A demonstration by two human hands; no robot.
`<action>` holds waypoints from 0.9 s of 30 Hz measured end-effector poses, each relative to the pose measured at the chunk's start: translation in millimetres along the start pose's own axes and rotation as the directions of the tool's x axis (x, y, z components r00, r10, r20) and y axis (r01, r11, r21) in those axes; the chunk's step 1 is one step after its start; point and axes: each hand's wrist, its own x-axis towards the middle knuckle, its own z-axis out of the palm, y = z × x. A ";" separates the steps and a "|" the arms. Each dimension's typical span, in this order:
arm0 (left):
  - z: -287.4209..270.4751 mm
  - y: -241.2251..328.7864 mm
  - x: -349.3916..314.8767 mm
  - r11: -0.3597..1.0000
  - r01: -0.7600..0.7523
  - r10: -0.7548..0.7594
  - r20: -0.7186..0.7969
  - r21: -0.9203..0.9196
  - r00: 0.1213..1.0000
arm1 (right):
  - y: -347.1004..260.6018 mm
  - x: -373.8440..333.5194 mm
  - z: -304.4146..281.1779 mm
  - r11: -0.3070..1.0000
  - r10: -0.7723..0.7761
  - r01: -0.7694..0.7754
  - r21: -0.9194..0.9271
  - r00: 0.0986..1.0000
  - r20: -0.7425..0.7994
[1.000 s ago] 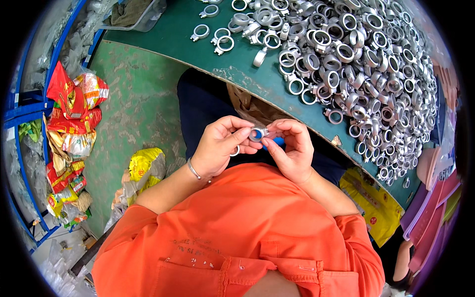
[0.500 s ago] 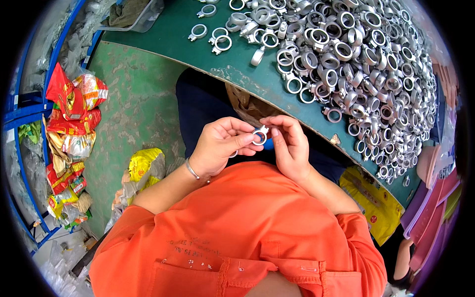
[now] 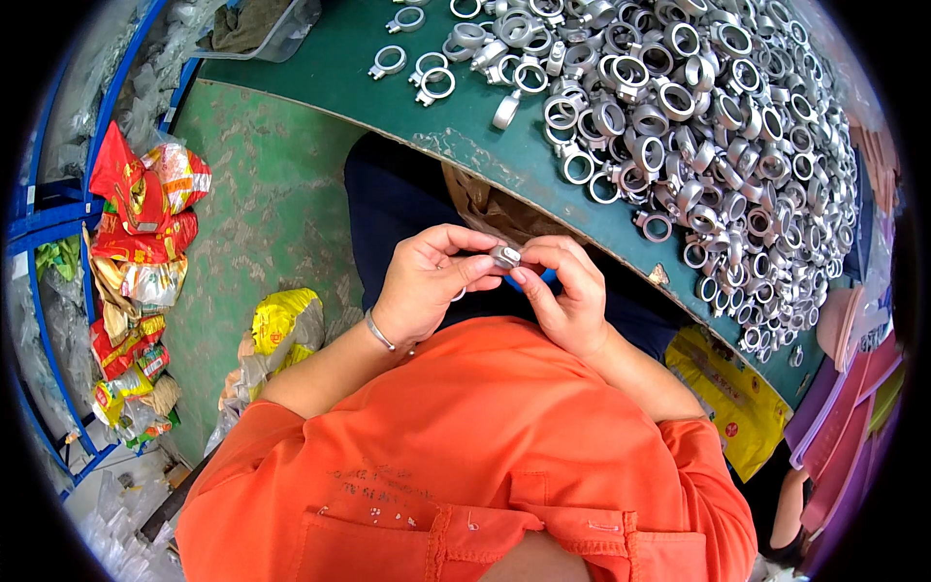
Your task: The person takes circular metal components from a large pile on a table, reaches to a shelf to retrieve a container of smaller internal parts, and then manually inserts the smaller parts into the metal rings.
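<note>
Orange shirt [image 3: 456, 417] closest. In front of it, my left hand [image 3: 432, 276] pinches a grey ring [image 3: 505, 257], tilted near edge-on; second ring [image 3: 459, 295] tucked in its lower fingers. My right hand [image 3: 570, 299] meets the pinched ring's right side, can't tell if gripping. Blue item [image 3: 550, 276] partly hidden behind it. Beyond: green table [image 3: 514, 170], ring pile [image 3: 698, 145], clear bin [image 3: 291, 37] far left.

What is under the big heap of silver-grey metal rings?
Under the heap is a dark green tabletop, visible along the heap's near and left edges. Whatever lies directly beneath the rings is covered.
</note>
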 end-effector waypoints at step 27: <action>-15.9 -10.9 5.2 0.960 0.193 -0.221 -0.128 -0.202 0.967 | 35.5 -13.3 8.2 0.888 0.453 -0.454 -0.068 0.891 -0.031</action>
